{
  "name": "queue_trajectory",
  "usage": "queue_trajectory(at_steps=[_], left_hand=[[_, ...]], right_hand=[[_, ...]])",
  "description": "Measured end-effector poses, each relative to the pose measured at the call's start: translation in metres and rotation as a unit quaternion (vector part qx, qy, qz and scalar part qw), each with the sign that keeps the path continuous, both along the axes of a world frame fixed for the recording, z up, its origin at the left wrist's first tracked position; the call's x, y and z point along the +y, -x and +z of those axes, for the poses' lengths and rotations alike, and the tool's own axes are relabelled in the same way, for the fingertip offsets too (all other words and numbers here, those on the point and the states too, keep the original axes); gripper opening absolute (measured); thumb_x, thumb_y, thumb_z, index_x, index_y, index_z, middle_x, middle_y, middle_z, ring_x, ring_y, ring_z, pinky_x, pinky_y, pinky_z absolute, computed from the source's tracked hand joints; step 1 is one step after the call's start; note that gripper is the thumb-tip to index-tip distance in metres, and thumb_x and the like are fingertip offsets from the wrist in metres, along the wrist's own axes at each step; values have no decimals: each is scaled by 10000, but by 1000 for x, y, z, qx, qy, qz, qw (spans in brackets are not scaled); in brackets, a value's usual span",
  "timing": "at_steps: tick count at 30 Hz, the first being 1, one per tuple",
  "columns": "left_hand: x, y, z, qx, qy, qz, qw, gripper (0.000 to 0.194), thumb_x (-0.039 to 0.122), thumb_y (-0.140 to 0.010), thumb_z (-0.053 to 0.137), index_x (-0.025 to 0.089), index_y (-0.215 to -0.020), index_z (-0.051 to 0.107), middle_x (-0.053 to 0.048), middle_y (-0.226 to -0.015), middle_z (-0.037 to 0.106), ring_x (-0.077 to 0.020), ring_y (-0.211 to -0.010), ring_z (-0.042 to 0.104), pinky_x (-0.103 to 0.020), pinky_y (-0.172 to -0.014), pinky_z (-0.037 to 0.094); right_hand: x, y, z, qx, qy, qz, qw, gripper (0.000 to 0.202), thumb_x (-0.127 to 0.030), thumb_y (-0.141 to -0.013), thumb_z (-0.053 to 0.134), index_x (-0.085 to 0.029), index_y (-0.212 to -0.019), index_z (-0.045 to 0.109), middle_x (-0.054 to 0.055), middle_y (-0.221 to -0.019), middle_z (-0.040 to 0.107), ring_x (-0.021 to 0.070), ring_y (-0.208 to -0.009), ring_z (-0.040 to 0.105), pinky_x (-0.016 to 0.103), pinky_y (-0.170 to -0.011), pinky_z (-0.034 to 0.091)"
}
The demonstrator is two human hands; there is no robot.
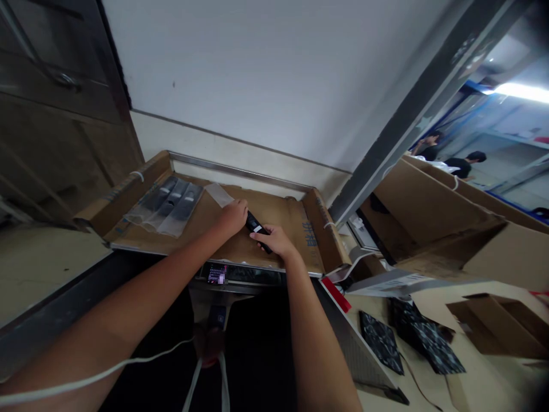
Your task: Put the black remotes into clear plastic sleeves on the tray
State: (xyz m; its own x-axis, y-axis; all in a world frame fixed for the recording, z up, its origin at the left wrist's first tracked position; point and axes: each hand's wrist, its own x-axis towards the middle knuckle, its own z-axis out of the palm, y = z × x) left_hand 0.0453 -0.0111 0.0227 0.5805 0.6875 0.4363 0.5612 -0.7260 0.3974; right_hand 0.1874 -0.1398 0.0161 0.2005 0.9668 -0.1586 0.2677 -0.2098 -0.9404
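Observation:
My right hand (pixel 278 240) grips the lower end of a slim black device (pixel 256 228) with a white label, shaped like a remote control. At its upper end my left hand (pixel 234 217) is closed on a clear plastic sleeve (pixel 218 194), whose flat free end sticks out to the upper left. Whether the device's tip is inside the sleeve is hidden by the fingers. Left of my left hand, several clear plastic sleeves (pixel 169 206) lie side by side, with dark shapes in them. All this is over a cardboard-lined tray table (pixel 283 212) with raised sides.
A lit phone (pixel 217 273) lies below the table's front edge. A white cord (pixel 107 372) crosses near my left arm. On the right stand a large carton (pixel 429 212) and a smaller open box (pixel 501 323); dark patterned packages (pixel 381 340) lie on the floor. Two people sit beyond.

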Motion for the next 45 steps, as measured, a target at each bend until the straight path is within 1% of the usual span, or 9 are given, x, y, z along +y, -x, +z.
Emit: queue_trajectory(at_steps=[4,9,14,18,24,29,35,40,45], left_hand=[[-4,-1,15,99,-74,-16,992,207,119,-936,406,138,-980,608,-144,-993,618,-252,-862,594,-363,-727,422],[-13,-7,17,101,-110,-82,985,185,84,-910,426,136,-932,602,-150,-972,604,-268,-925,573,-377,-786,445],[-24,-6,4,-19,-44,-164,985,136,118,-906,468,166,-922,594,-106,-954,604,-236,-920,569,-373,-838,469],[-29,8,-10,-155,8,-163,974,182,115,-842,555,177,-1012,577,-75,-1009,600,-204,-946,576,-349,-860,480],[-25,15,-24,-185,48,-161,968,77,146,-845,575,186,-909,592,-22,-858,622,-160,-798,585,-293,-748,465],[-24,7,-26,-192,36,-173,965,99,117,-860,539,185,-882,607,-17,-837,627,-142,-751,577,-275,-719,452],[-28,8,-24,-188,33,-205,960,91,116,-861,544,185,-892,595,-10,-830,607,-129,-734,560,-262,-703,440],[-26,5,-23,-195,45,-175,964,77,123,-841,560,178,-885,590,-22,-839,606,-140,-753,570,-266,-699,457],[-20,2,-28,-192,41,-124,973,90,111,-837,537,181,-863,586,-30,-836,620,-151,-774,580,-279,-724,468]], right_hand=[[0,0,-2,10,-2,-9,1000,395,-505,-686,790,-176,-800,602,-41,-576,587,90,-468,523,196,-420,400],[0,0,-5,37,-24,-7,999,403,-480,-696,794,-173,-893,620,-44,-605,595,90,-475,530,197,-420,426],[-2,1,-5,85,-84,-19,993,648,-433,-683,818,-234,-1246,567,-39,-755,644,104,-529,583,216,-446,493],[-3,0,-3,105,-80,-32,991,768,-424,-677,824,-257,-1353,499,-21,-823,660,112,-540,599,226,-438,502],[-3,0,-1,98,-74,-36,992,683,-436,-678,813,-242,-1269,530,-22,-786,643,127,-560,604,226,-427,495],[-2,-2,-4,77,-69,-53,993,638,-463,-677,799,-253,-1207,513,-56,-699,593,126,-530,555,233,-414,479],[2,-3,-11,25,-103,-99,989,467,-524,-707,744,-243,-1017,537,-89,-616,497,95,-488,443,199,-430,372],[11,1,-15,-23,-140,-147,979,391,-535,-713,728,-231,-862,533,-83,-577,459,107,-529,417,217,-490,326],[24,9,-18,-36,-161,-170,972,388,-539,-710,715,-231,-769,486,-62,-607,488,120,-565,447,240,-536,349]])
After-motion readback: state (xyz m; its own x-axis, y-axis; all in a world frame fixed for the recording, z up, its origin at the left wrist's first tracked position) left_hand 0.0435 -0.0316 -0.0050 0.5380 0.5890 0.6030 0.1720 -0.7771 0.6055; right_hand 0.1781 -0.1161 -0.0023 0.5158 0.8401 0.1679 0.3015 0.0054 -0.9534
